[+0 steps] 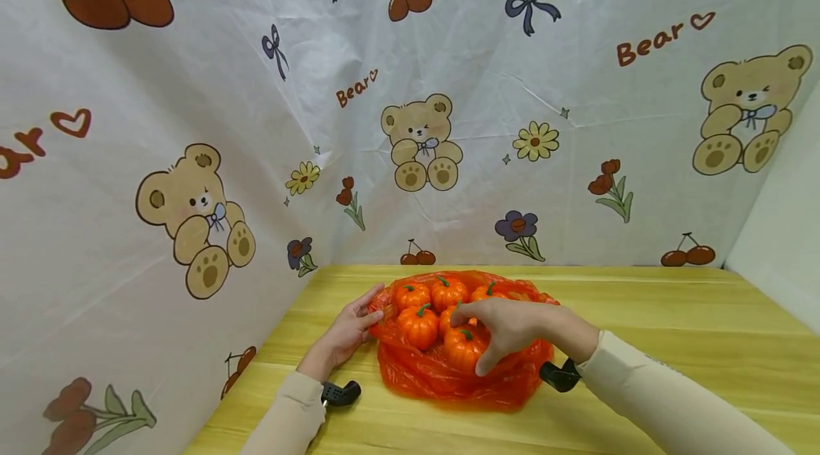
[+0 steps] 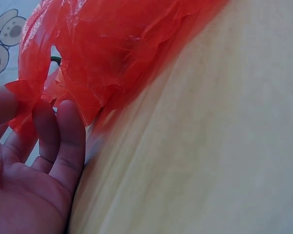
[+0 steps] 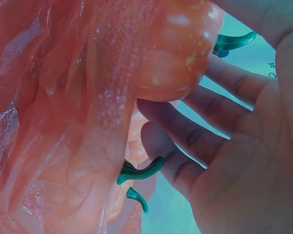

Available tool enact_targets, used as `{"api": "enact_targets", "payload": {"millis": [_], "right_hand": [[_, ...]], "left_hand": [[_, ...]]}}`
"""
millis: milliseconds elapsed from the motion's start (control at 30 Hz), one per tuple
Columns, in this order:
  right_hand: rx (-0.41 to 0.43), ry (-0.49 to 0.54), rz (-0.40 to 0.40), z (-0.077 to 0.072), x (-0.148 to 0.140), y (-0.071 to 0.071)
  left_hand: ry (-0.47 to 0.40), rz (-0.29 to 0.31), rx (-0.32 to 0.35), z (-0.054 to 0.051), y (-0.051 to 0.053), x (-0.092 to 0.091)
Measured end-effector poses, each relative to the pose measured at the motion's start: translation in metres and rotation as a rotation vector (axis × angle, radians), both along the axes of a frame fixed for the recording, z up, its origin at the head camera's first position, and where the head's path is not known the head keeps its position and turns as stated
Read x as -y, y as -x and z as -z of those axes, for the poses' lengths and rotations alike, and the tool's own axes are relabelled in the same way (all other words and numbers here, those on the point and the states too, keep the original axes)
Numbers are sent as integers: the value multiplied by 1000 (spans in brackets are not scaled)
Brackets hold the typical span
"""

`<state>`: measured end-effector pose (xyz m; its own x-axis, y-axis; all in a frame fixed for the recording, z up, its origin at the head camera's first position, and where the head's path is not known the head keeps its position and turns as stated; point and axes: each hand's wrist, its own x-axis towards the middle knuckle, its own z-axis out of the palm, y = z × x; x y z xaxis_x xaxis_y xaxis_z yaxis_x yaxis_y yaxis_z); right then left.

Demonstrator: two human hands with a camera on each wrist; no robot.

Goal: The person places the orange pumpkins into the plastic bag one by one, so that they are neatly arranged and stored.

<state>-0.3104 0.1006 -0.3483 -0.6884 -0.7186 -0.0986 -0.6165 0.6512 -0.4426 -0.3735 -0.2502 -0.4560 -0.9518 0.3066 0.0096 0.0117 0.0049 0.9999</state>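
A thin red plastic bag (image 1: 448,392) sits on the table with its mouth spread wide. Several small orange toy pumpkins (image 1: 419,328) with green stems lie inside. At the bag's left rim my left hand (image 1: 349,327) pinches the crumpled plastic between thumb and fingers, as the left wrist view also shows. Over the right part of the opening reaches my right hand (image 1: 512,325), thumb and fingers spread about the front pumpkin (image 1: 463,349). In the right wrist view, its fingers lie beside a pumpkin (image 3: 173,58), with a gap before the palm; firm contact cannot be made out.
The bag stands on a yellow wood-grain table (image 1: 653,341). A white cloth (image 1: 474,70) printed with bears, cherries and flowers hangs behind and at the left. Black wrist devices (image 1: 342,394) are worn on both forearms.
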Motion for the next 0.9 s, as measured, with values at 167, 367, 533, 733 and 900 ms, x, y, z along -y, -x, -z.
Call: {"api": "enact_targets", "payload": {"millis": [167,367,533,733,900], "right_hand": [[-2,-8,-9,1,1,0],[-10,14,-30,6,2,3],[-2,68,-67,10,-1,5],[-39,106,-68,9,-10,6],[-110,160,-57,10,-21,9]], "left_hand": [[-1,-8,0,-2,0,-1],[4,-1,-8,-3,1,0],[10,7,-10,0,0,1],[8,5,-13,-1,-1,0],[8,1,-8,-2,-1,0]]}}
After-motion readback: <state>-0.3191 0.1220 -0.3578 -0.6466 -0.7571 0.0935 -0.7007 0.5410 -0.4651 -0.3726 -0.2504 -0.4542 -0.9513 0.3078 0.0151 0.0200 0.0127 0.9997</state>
